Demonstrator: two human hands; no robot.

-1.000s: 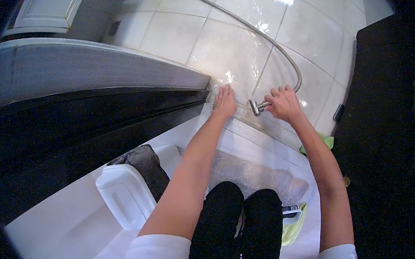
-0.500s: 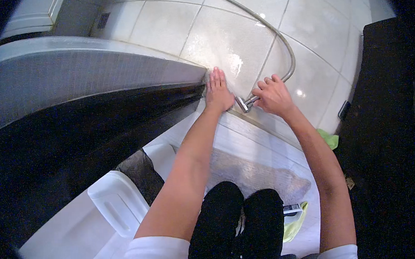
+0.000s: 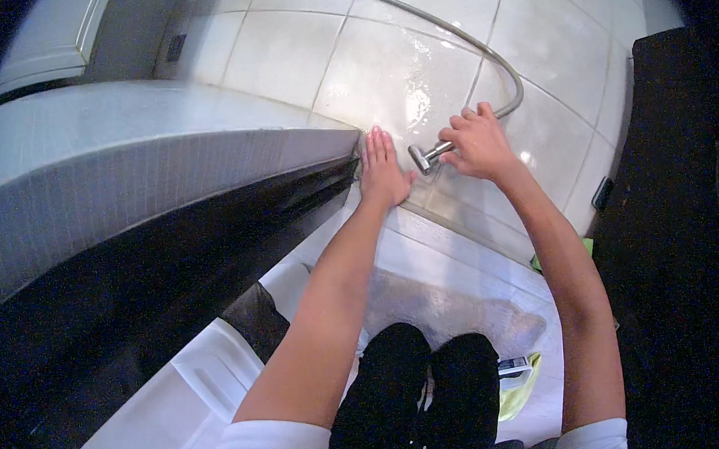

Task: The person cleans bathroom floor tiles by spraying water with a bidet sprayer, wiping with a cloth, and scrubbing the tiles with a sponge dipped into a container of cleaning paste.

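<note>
My right hand [image 3: 480,145] is wrapped round the handle of a small metal sprayer [image 3: 421,160]. A flexible metal hose [image 3: 446,26] runs from it in a curve over the wet tiles [image 3: 403,61]. Its head points toward my left hand, a little apart from it. My left hand [image 3: 384,170] lies flat with fingers stretched on the tiled floor, in the corner beside the end of the grey ledge [image 3: 289,150]. Water gleams on the tiles ahead of the fingers. Whether water leaves the sprayer I cannot tell.
A low raised sill [image 3: 459,239] crosses in front of my knees, with a greyish mat [image 3: 430,298] behind it. At left stands a white plastic object [image 3: 216,365]. Green cloth [image 3: 518,392] lies by my right knee. A dark panel [image 3: 679,205] rises at right.
My right hand has moved the sprayer slightly up and away from the sill, and the hose has shifted right with it. My left hand stays flat in the corner, its thumb now spread out.
</note>
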